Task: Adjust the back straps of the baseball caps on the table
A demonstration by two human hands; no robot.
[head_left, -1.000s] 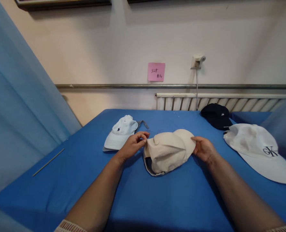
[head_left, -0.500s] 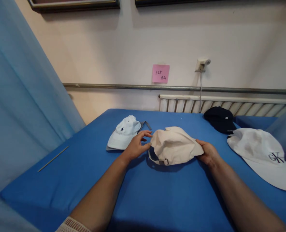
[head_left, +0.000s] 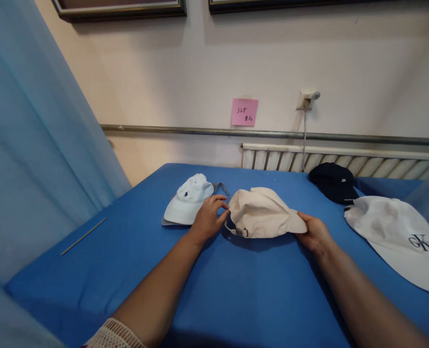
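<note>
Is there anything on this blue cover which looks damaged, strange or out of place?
Two things, perhaps. The white cap at far right has greyish patches on its crown; I cannot tell stains from dents. The thin stick at left lies alone, odd among caps. The beige cap looks merely creased.

Pink sticky note [head_left: 245, 112] clings to the wall [head_left: 156, 87], power socket [head_left: 303, 101] sits right, radiator [head_left: 341, 152] runs below, blue curtain [head_left: 44, 130] hangs left!
</note>
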